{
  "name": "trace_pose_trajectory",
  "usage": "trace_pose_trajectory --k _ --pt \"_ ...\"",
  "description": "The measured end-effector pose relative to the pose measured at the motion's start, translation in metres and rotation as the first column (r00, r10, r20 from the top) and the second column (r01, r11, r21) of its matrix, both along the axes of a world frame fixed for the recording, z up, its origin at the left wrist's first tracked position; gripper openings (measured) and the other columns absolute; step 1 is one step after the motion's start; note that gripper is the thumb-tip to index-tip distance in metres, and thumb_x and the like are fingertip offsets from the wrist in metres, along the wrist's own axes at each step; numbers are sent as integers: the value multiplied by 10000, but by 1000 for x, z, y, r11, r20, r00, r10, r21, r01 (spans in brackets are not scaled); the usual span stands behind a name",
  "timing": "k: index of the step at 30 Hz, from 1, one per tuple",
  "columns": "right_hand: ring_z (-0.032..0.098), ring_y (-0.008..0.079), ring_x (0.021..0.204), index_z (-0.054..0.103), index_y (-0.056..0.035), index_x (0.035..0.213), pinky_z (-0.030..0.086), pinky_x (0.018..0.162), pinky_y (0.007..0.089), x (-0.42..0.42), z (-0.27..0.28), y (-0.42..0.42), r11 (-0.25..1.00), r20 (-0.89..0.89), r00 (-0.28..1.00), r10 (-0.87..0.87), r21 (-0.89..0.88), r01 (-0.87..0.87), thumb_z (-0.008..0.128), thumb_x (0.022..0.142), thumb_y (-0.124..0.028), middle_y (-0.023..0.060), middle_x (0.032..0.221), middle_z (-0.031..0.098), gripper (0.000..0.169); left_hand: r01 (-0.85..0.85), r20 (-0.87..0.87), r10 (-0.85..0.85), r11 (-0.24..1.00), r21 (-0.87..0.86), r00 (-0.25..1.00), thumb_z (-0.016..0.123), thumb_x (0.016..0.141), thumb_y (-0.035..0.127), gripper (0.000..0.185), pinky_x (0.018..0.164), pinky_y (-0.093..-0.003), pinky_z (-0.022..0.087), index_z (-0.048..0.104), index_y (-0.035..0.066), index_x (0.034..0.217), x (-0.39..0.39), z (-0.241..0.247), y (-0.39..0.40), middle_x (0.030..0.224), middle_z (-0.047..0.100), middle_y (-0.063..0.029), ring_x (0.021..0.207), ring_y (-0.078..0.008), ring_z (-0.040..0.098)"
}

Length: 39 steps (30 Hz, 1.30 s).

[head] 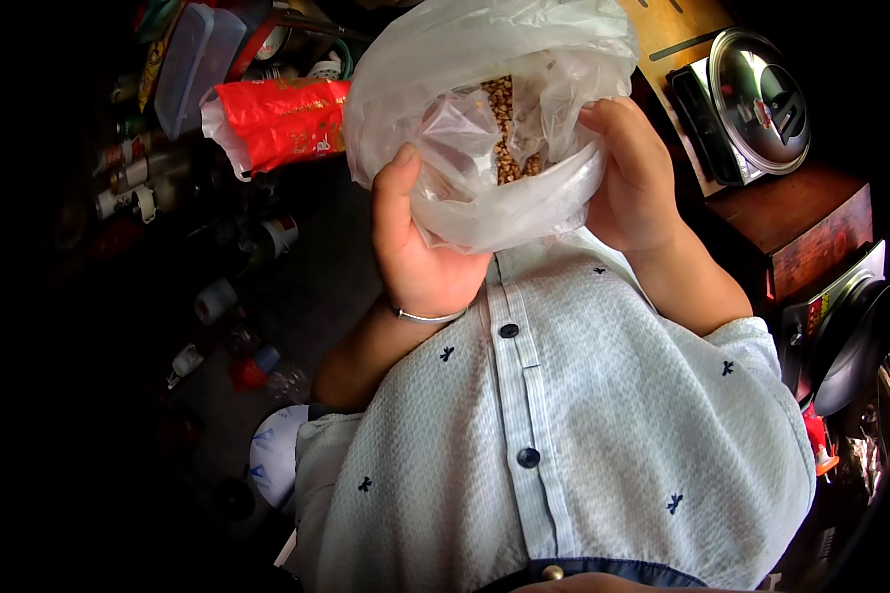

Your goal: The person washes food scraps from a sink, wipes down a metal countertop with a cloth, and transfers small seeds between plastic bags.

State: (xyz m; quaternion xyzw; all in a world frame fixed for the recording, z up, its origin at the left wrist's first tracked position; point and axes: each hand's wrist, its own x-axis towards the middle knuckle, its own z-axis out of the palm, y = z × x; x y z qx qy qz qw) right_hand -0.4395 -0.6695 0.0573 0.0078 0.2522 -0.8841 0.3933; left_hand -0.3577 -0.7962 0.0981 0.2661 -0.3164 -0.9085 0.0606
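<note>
A translucent white plastic bag point(489, 215) is held up in front of my chest, its mouth spread wide. Inside it, small brown angular grains point(502, 126), much like buckwheat, show between folds of a clear inner bag point(460, 137). My left hand point(426, 252) supports the bag from below, palm up, with the thumb on its left side and the fingers hidden underneath. On the right side, my right hand point(634, 170) pinches the rim with the thumb over the edge. A silver bangle point(430, 319) circles my left wrist.
Left of the bag is a red plastic packet point(289, 122) bearing writing. Beyond it are a clear plastic container point(185, 70) and several dim bottles and jars. On the right, a pot lid point(760, 104) rests on a box above a reddish wooden cabinet point(816, 230); a pan-like item point(853, 348) stands lower down.
</note>
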Motion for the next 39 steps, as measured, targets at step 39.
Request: trace_pose_trajectory --k 39 --pt "547 95 893 532 7 1097 429 800 236 21 17 -2 893 -360 902 -237 286 349 514 845 -27 34 970 593 255 -126 -47 131 988 94 990 405 881 401 454 965 -400 396 525 87 1186 14 -18 -10 1175 561 -59 1111 -230 518"
